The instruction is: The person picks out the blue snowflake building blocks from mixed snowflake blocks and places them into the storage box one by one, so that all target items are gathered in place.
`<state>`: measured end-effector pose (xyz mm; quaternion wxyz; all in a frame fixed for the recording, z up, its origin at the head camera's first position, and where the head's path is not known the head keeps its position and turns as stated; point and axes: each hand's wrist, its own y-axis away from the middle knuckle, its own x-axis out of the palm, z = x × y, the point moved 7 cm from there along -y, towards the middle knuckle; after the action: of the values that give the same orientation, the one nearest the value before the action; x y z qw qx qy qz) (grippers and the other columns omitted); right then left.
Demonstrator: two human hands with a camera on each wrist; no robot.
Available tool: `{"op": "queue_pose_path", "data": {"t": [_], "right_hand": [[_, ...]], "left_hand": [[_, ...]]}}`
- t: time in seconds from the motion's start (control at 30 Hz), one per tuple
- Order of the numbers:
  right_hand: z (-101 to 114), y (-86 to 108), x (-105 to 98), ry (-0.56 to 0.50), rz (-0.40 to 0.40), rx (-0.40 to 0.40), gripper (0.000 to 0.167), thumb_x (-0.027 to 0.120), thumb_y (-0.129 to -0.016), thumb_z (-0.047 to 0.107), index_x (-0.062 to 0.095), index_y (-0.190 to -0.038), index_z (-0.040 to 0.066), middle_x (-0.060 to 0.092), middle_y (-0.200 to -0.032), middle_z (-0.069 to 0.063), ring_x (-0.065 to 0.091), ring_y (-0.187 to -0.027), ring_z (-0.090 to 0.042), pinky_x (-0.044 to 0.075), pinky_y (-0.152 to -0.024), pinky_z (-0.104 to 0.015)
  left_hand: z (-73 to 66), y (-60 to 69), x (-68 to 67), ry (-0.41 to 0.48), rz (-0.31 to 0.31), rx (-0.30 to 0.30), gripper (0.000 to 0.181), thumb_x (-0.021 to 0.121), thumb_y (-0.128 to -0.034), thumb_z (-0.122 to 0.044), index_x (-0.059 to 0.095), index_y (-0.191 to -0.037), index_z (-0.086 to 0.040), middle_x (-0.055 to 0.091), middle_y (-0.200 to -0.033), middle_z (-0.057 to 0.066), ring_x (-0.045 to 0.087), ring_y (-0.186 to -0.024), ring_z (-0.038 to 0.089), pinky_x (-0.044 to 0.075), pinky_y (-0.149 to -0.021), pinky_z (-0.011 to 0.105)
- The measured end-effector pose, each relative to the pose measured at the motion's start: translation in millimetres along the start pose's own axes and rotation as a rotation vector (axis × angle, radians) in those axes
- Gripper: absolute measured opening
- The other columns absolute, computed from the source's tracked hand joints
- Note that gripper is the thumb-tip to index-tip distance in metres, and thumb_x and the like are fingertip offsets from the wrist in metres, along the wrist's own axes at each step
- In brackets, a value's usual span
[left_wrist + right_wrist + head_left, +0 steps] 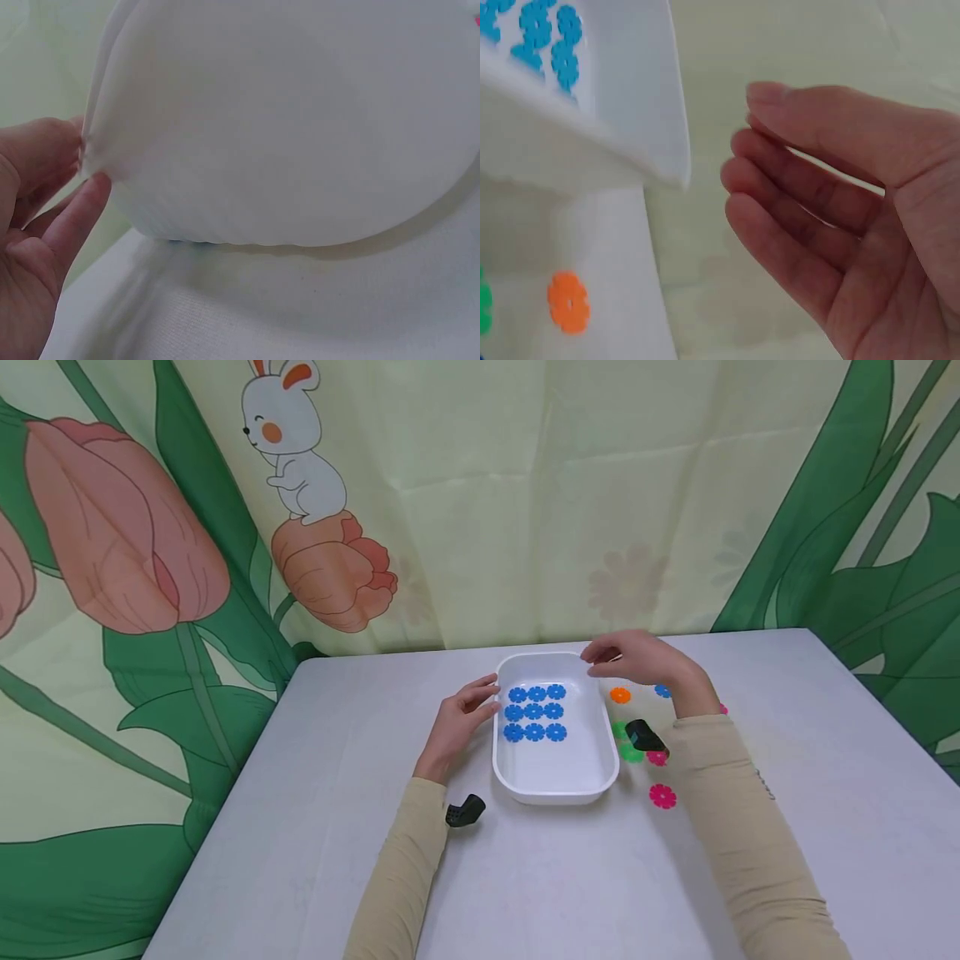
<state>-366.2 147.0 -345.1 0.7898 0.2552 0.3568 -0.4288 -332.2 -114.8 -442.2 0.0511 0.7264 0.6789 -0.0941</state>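
Note:
A white rectangular tray (pixel 581 764) holds several blue flower-shaped discs (pixel 534 712), laid in three rows of three toward its left side. My left hand (pixel 459 725) is at the tray's left edge. In the left wrist view, the thumb and fingers of that hand (pixel 37 232) pinch the rim of the tray (pixel 285 135). Beside the far right corner of the tray is my right hand (pixel 645 660). Its fingers (pixel 780 240) curve loosely and hold nothing, a small gap away from the tray wall in the right wrist view.
Right of the tray, loose flower discs lie on the white table (pixel 300 827): an orange disc (pixel 620 695), green ones (pixel 632 752), pink ones (pixel 663 796) and a blue one (pixel 663 691). The right forearm partly covers this area. A printed curtain (pixel 480 510) hangs behind the table.

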Motion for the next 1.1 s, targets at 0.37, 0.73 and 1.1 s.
{"op": "queue_pose_path", "data": {"t": [0.37,0.73,1.1], "right_hand": [[-73.7,32.2,-22.0,-0.021,-0.147,0.256,0.052,0.064,-0.095,0.030,0.051,-0.135,-0.001,0.054,-0.129,-0.025,0.049,-0.118,-0.043,0.049,-0.095,-0.055],[-125.1,46.3,-17.2,0.004,-0.106,0.332,0.052,0.063,-0.095,0.023,0.049,-0.134,-0.008,0.052,-0.126,-0.030,0.047,-0.116,-0.047,0.047,-0.095,-0.057],[-137.4,38.4,0.4,0.057,-0.085,0.335,0.048,0.067,-0.091,0.017,0.054,-0.129,-0.009,0.055,-0.123,-0.030,0.050,-0.112,-0.045,0.048,-0.094,-0.056]], "left_hand": [[1.1,-0.6,-1.2,-0.012,-0.006,0.006,0.032,0.070,-0.0918,-0.023,0.069,-0.122,-0.012,0.054,-0.136,-0.018,0.046,-0.133,0.013,0.040,-0.109,0.037],[3.7,-1.7,-1.0,-0.003,0.003,0.004,0.034,0.069,-0.0920,-0.021,0.068,-0.123,-0.010,0.054,-0.138,-0.016,0.046,-0.134,0.015,0.039,-0.109,0.038],[2.8,-1.5,-0.7,0.003,0.004,0.013,0.034,0.069,-0.0922,-0.020,0.067,-0.124,-0.008,0.054,-0.138,-0.016,0.046,-0.133,0.014,0.040,-0.109,0.037]]}}
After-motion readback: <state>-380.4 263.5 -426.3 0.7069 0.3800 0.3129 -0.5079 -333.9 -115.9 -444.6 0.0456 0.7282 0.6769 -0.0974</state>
